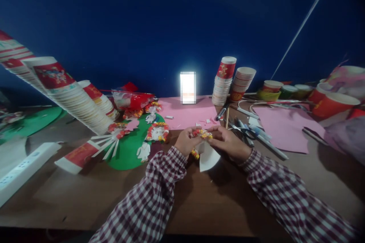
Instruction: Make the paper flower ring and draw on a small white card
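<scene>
Both my hands meet over the front middle of the table. My left hand [184, 141] is closed on the left side of a cut paper cup piece [209, 158], whose white inner side hangs down below the fingers. A red and yellow trim [202, 133] runs along its upper edge, and a bit of the same colours shows beneath my left hand. From the right, my right hand [227, 142] pinches the same piece by its upper edge. The fingertips partly hide how the trim is joined.
Leaning stacks of paper cups [74, 95] rise at left; upright stacks [224, 81] stand behind. A green sheet [128, 161] bears white cut-out figures and a red-yellow ring [157, 132]. Pink paper [171, 110], scissors [246, 132], pens and a power strip [23, 167] lie around.
</scene>
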`<move>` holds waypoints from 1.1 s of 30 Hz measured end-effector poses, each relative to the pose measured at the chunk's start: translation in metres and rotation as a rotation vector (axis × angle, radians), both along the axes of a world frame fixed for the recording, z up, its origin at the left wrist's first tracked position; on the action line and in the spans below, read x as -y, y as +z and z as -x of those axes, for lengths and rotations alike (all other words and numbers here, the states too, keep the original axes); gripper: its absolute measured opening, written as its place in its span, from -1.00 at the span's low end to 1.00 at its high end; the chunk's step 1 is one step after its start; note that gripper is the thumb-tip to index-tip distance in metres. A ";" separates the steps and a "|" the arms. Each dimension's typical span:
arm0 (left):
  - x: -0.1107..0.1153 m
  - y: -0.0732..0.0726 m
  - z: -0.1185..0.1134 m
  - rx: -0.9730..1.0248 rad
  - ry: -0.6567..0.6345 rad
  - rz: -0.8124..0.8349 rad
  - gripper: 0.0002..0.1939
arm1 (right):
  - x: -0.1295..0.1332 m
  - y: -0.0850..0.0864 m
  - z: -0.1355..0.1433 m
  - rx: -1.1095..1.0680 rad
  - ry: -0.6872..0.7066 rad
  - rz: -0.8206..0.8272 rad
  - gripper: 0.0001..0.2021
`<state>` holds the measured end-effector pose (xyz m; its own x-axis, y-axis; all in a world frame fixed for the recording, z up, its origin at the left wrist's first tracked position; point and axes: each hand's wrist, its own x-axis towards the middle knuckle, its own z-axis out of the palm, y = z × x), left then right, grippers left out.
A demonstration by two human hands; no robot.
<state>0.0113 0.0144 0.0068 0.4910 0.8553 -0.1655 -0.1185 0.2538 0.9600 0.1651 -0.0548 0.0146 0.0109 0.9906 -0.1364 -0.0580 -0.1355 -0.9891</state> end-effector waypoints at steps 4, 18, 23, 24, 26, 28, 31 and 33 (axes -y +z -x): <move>0.002 -0.002 -0.001 -0.039 0.009 -0.065 -0.55 | 0.001 0.004 0.002 0.209 0.026 -0.156 -0.61; 0.006 0.000 -0.004 -0.071 -0.022 -0.155 -0.56 | -0.001 -0.001 0.004 -0.015 -0.117 -0.028 -0.65; 0.007 0.004 -0.003 -0.022 -0.068 -0.186 -0.53 | 0.000 0.001 0.003 -0.176 -0.137 0.057 -0.62; 0.008 0.005 -0.002 -0.012 -0.084 -0.188 -0.52 | 0.001 0.002 0.003 -0.190 -0.128 0.069 -0.61; 0.007 0.004 -0.002 0.005 -0.110 -0.183 -0.50 | 0.001 0.003 0.002 -0.222 -0.102 0.093 -0.60; 0.006 0.002 -0.001 0.015 -0.089 -0.170 -0.49 | 0.001 0.004 0.001 -0.256 -0.090 0.116 -0.60; 0.003 -0.002 -0.001 0.006 -0.005 -0.126 -0.50 | 0.001 0.005 0.001 -0.253 -0.117 0.111 -0.59; 0.002 -0.003 -0.001 0.004 0.023 -0.103 -0.51 | 0.001 0.003 0.002 -0.200 -0.143 0.080 -0.60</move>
<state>0.0127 0.0123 0.0040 0.4717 0.8786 -0.0745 -0.1271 0.1513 0.9803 0.1634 -0.0557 0.0181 0.1151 0.9669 -0.2275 -0.2753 -0.1890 -0.9426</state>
